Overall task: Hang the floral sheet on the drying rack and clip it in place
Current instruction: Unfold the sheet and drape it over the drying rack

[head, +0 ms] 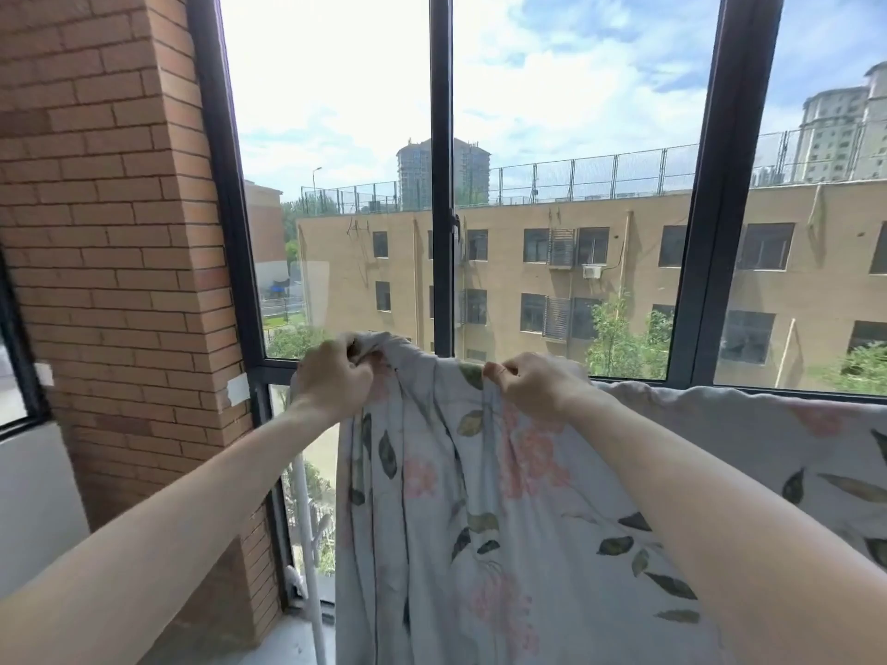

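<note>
Along the top edge of the floral sheet [504, 496], in front of the window [566, 136], both grips are set close together. The left hand [333, 376] is closed into a fist around a bunched corner at the sheet's left end, and the right hand [533, 383] is pinched shut on the hem just beside it, thumb against fingers. From these grips the cloth falls straight down, while its long axis is carried off to the right, where the rest is already draped level over a line (the rack's bar itself is hidden under the fabric). Only a white upright post [307, 544] is seen below the left forearm. The undraped part is judged to lie at the left hand, so that hand is nearer the end to be spread leftward. No clip is seen.
</note>
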{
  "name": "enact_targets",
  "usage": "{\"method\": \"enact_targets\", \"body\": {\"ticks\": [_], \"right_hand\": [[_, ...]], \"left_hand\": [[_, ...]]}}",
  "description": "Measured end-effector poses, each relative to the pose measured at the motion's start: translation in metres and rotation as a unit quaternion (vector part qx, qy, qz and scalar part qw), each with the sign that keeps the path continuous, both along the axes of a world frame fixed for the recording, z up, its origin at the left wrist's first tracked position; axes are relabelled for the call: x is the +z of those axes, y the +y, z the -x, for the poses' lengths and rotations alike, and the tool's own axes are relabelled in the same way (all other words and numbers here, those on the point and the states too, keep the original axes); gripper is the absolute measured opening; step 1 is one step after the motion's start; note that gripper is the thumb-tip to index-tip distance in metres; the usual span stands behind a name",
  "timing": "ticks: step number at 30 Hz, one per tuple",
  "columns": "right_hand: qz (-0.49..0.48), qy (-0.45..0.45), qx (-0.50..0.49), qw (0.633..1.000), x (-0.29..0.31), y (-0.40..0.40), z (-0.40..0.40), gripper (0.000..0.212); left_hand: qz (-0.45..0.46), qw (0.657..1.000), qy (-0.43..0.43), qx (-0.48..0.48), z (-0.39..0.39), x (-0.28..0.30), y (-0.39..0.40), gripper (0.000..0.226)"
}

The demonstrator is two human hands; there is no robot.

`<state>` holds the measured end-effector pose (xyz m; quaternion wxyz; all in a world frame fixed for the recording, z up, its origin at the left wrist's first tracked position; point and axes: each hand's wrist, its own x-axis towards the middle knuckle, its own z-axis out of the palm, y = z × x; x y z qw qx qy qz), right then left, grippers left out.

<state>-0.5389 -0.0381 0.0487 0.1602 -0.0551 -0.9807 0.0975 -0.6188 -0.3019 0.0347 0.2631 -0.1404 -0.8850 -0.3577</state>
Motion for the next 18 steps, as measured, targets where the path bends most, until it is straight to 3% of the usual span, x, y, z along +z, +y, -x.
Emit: {"method": "enact_targets", "body": {"ticks": [6, 11, 18], "right_hand": [[0.113, -0.041, -0.05, 0.991, 0.009, 0.005, 0.01, 0.042], [0.189, -0.038, -0.077, 0.978, 0.02, 0.009, 0.015, 0.038], [0.188, -0.054, -0.098, 0.976, 0.023, 0.002, 0.016, 0.035]], "left_hand": [[-0.073, 0.997, 0.014, 0.032, 0.036, 0.1, -0.019, 0.032], [-0.075, 0.993, 0.023, 0.092, 0.067, 0.16, -0.023, 0.018], [-0.008, 0.987, -0.022, 0.161, 0.114, 0.156, -0.019, 0.043]]}}
